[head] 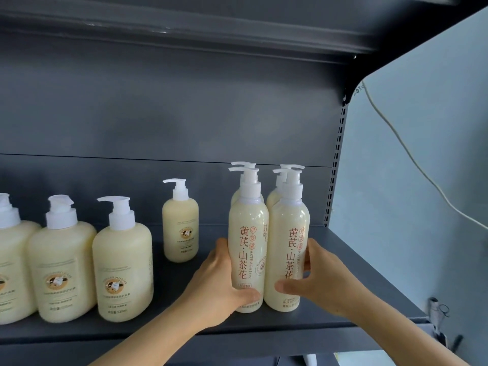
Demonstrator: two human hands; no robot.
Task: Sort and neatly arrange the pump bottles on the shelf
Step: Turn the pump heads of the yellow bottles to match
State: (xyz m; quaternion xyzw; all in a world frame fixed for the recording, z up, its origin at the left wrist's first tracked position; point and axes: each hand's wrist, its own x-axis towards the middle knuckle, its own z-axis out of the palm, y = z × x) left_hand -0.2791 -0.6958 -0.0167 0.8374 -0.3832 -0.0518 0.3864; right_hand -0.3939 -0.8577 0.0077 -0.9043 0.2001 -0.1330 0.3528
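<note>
Dark grey metal makes up the shelf, its back panel and the board overhead; a slotted upright closes the right end, and past it is a pale blue wall with a thin white cable slanting down across it.

Every bottle here is see-through plastic full of creamy pale-yellow liquid and topped with a white pump. At the right end stand four tall slim bottles in two pairs, front and back. The left hand grips the front left tall bottle, thumb across its lower front and fingers curled behind. The right hand grips the front right tall bottle the same way. Both bottles stand upright on the shelf, touching side by side, red lettering facing out, spouts pointing left.

Further left, set back, a small squat bottle stands alone, spout to the left. Along the front edge sit three big squat bottles, upright, labels outward, the leftmost cut off by the frame
</note>
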